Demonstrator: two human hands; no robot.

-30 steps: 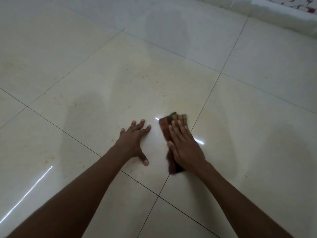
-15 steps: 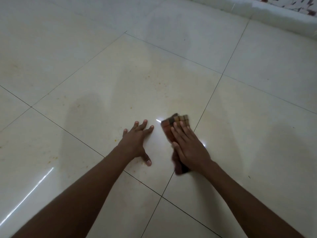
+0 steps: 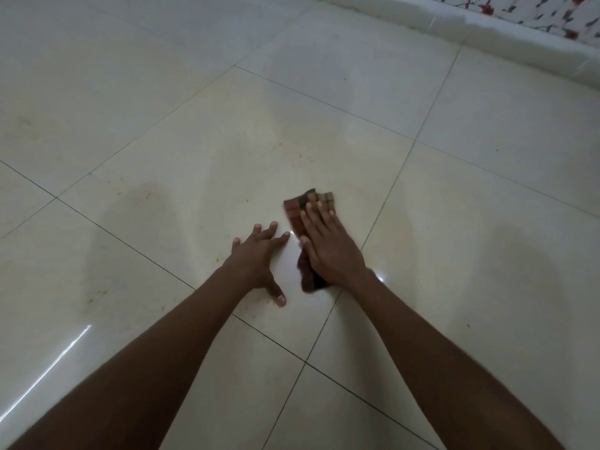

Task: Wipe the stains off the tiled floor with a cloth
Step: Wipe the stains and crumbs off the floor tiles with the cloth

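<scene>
**Cloth pressed flat on a stained tile, both palms down**

A glossy cream tiled floor point(image 3: 487, 222) fills the view, cut by thin dark grout lines, with a pale raised ledge point(image 3: 487, 30) running along its far edge and a strip of patterned white surface with red and dark marks point(image 3: 552, 14) behind that. Bright streaks of reflected light lie on the tiles, one long streak well to the left of the cloth, nearer the camera, and a small glint just right of it at the wrist.

The cloth point(image 3: 308, 203), a folded checked piece in brown, red and tan, lies on the large central tile, close to the grout line that runs past its right side. The right hand point(image 3: 328, 248) rests on top of it, palm down, fingers straight and together, pressing it to the floor; the far end of the cloth shows beyond the fingertips and a dark corner shows by the heel of the hand.

Just left of the cloth, the left hand point(image 3: 256, 254) lies flat on the bare tile, fingers spread and straight, thumb stretched back toward the person, holding nothing.

Faint orange-brown stains point(image 3: 292, 154) speckle the tile beyond the cloth. More specks point(image 3: 97, 292) sit well to its left, and a small smear point(image 3: 266, 300) lies beside the left thumb.
</scene>
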